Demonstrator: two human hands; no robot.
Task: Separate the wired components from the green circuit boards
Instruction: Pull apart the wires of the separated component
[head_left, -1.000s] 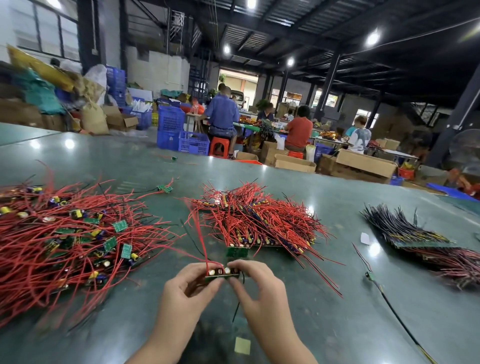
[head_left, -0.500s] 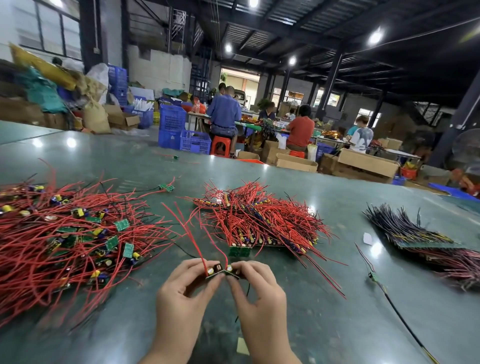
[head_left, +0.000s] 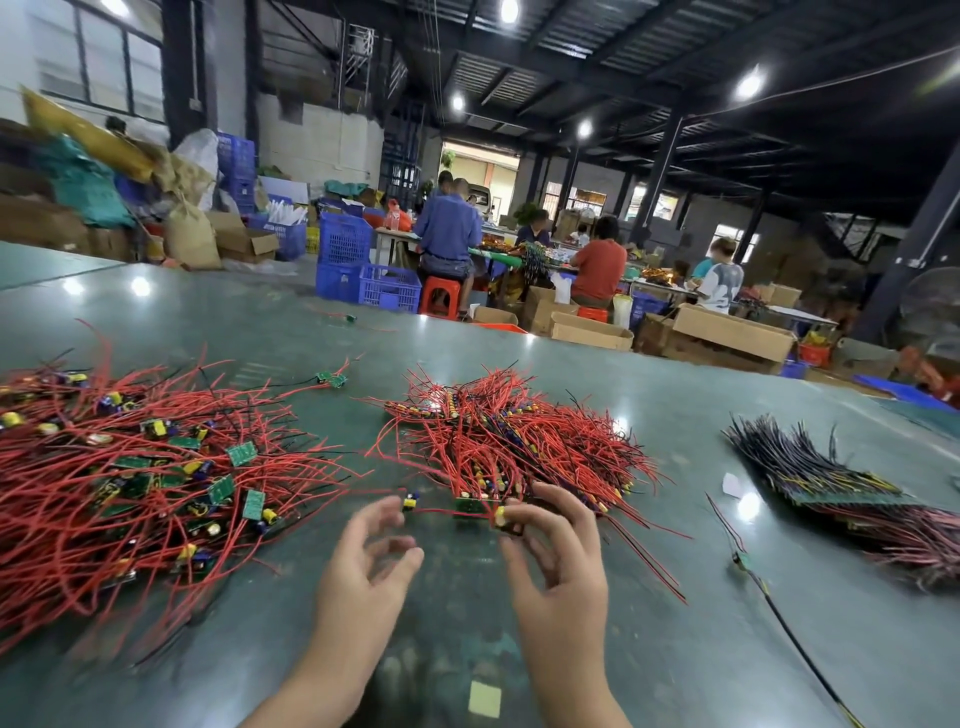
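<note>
I am looking down at the green table (head_left: 675, 395), which is carrying three heaps: a wide tangle of red-wired boards (head_left: 130, 478) at my left, a tighter red pile (head_left: 509, 436) in the middle, and a black-wired stack (head_left: 810, 467) at my right. One stray black lead (head_left: 779, 613) is lying apart, and a pale square scrap (head_left: 484, 699) is sitting near the table edge. I am counting two hands and one piece in work; the boards in the heaps are too many and too tangled to number.

My right hand (head_left: 550, 551) is pinching a small green circuit board (head_left: 506, 519) at the near edge of the middle pile. My left hand (head_left: 363, 561) is spread, fingers loosely apart; motion blur is hiding whether its fingertips are touching the small yellow-capped component (head_left: 410, 502) on its red wire (head_left: 441, 511).

To do this well, I am judging that I should be gripping close to the solder joint and pulling straight, not twisting, so the board does not snap.
</note>
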